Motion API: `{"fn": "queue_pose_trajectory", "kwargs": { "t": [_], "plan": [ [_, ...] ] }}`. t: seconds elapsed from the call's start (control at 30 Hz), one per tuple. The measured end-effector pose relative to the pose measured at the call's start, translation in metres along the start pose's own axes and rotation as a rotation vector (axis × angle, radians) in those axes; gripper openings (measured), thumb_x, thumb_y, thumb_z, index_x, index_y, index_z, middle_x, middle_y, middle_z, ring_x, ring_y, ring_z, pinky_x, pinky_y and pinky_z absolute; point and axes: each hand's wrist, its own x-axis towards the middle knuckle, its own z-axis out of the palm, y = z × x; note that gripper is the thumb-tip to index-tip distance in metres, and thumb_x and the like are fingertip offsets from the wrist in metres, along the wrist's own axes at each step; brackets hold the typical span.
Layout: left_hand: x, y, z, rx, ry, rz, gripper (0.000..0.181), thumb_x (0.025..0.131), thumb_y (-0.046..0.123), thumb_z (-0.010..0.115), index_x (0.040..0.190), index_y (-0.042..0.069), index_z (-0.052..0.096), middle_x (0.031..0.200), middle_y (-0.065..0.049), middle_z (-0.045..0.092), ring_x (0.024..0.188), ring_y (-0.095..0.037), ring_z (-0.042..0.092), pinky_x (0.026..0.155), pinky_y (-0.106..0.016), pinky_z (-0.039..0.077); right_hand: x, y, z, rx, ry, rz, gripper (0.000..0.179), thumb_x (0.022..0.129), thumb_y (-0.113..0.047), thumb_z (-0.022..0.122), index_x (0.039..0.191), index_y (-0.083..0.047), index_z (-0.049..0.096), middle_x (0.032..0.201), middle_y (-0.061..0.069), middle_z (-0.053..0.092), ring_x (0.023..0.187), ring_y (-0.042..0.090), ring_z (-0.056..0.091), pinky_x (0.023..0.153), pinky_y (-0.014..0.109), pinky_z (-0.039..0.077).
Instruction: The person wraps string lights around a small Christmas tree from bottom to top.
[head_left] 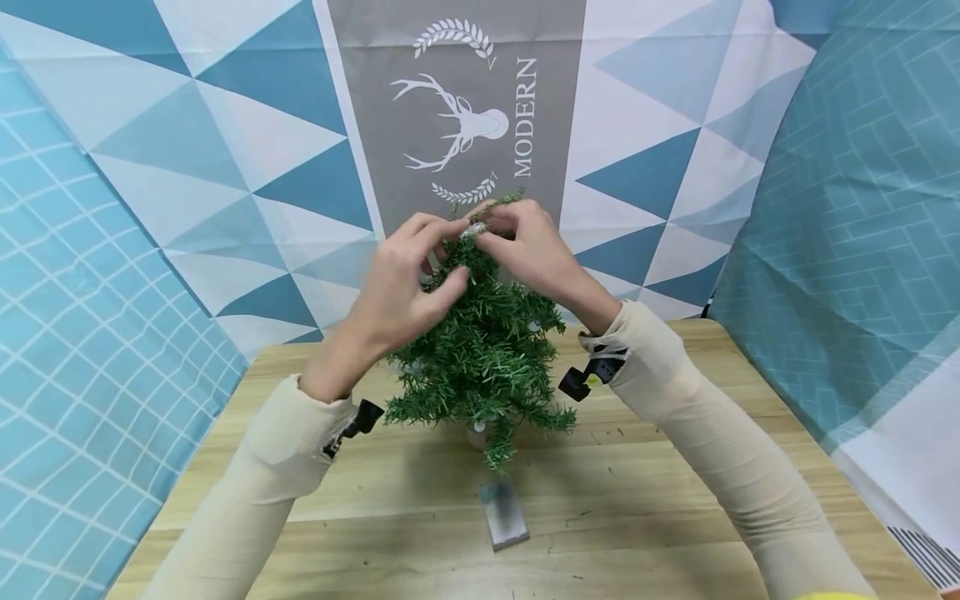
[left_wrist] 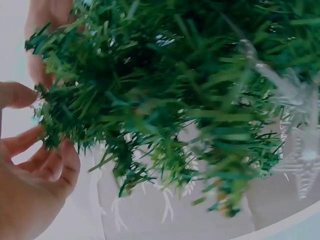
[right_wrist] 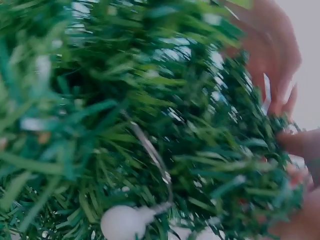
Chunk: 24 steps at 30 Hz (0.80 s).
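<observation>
A small artificial Christmas tree [head_left: 487,358] stands upright on the table, both hands meeting at its top. My right hand [head_left: 532,250] pinches a small whitish decoration [head_left: 474,230] there between thumb and fingers. Against the same spot rests the index fingertip of my left hand [head_left: 401,283], whose thumb stays apart from it. Foliage partly hides the left hand's other fingers. A clear star-shaped ornament [left_wrist: 305,155] hangs among the branches in the left wrist view. In the right wrist view, a white ball [right_wrist: 122,222] dangles from a thin clear strand.
On the wooden table [head_left: 360,533], a small greyish block [head_left: 504,514] lies in front of the tree. The tree's pot [head_left: 478,435] shows beneath the lowest branches. Loose green needles are scattered about. Patterned cloth [head_left: 457,92] hangs behind and at both sides.
</observation>
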Motion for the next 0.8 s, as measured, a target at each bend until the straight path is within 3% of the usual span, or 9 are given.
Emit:
{"fn": "queue_pose_trajectory", "kwargs": {
  "t": [0.07,0.13,0.2,0.27,0.3,0.5,0.6,0.8],
  "plan": [
    [-0.002,0.003,0.004,0.044,0.006,0.013,0.043,0.092,0.021,0.069,0.126,-0.004,0.063,0.11,-0.015,0.06,0.083,-0.02,0.056,0.069,-0.031,0.05,-0.003,0.002,-0.005,0.059,-0.073,0.018,0.028,0.102,-0.015,0.053,0.127,-0.012,0.066,0.061,0.002,0.046,0.045,0.013,0.03,0.05,0.028,0.032],
    [-0.002,0.006,0.009,0.091,0.042,0.029,0.043,0.093,0.025,0.07,0.123,-0.005,0.064,0.107,-0.016,0.058,0.086,-0.023,0.054,0.072,-0.033,0.049,-0.005,0.004,-0.009,0.123,-0.138,0.019,0.033,0.103,-0.018,0.052,0.135,-0.012,0.06,0.08,0.0,0.06,0.055,0.01,0.045,0.059,0.028,0.042],
    [-0.001,0.008,0.012,0.128,0.089,0.042,0.04,0.094,0.025,0.071,0.119,-0.005,0.066,0.104,-0.016,0.057,0.089,-0.025,0.054,0.074,-0.034,0.048,-0.007,0.003,-0.011,0.184,-0.174,0.014,0.037,0.104,-0.02,0.051,0.14,-0.011,0.055,0.105,0.003,0.067,0.072,0.012,0.059,0.073,0.033,0.051],
    [0.001,0.009,0.014,0.147,0.13,0.05,0.033,0.094,0.019,0.071,0.116,-0.005,0.068,0.103,-0.016,0.058,0.092,-0.028,0.053,0.076,-0.035,0.048,-0.008,0.003,-0.011,0.255,-0.189,-0.002,0.038,0.105,-0.018,0.05,0.142,-0.009,0.053,0.129,0.005,0.062,0.097,0.017,0.065,0.089,0.038,0.053],
    [0.002,0.009,0.015,0.153,0.145,0.055,0.029,0.094,0.016,0.07,0.114,-0.005,0.069,0.102,-0.017,0.059,0.093,-0.029,0.054,0.076,-0.035,0.048,-0.008,0.003,-0.011,0.293,-0.192,-0.007,0.039,0.106,-0.017,0.049,0.142,-0.006,0.051,0.134,0.007,0.06,0.11,0.018,0.063,0.096,0.039,0.051],
    [0.004,0.009,0.012,0.197,0.209,0.078,0.017,0.09,-0.003,0.059,0.103,-0.006,0.068,0.096,-0.017,0.066,0.086,-0.03,0.055,0.074,-0.036,0.047,-0.009,0.001,-0.002,0.399,-0.169,-0.015,0.042,0.107,-0.015,0.041,0.144,0.005,0.046,0.147,0.015,0.046,0.128,0.024,0.053,0.101,0.038,0.05],
    [0.006,0.009,0.009,0.163,0.243,0.016,0.014,0.085,-0.006,0.056,0.095,-0.002,0.064,0.087,-0.014,0.066,0.079,-0.028,0.053,0.069,-0.035,0.045,-0.01,-0.003,0.004,0.371,-0.125,-0.012,0.041,0.107,-0.016,0.04,0.142,0.004,0.048,0.148,0.014,0.046,0.127,0.023,0.053,0.099,0.036,0.051],
    [0.008,0.006,0.0,-0.041,0.254,-0.195,0.016,0.087,-0.002,0.055,0.095,0.001,0.069,0.079,-0.008,0.06,0.071,-0.016,0.053,0.063,-0.028,0.045,-0.015,-0.006,0.003,0.277,-0.084,-0.034,0.034,0.105,-0.018,0.048,0.131,0.0,0.061,0.141,0.009,0.056,0.118,0.019,0.06,0.097,0.033,0.052]
  ]
}}
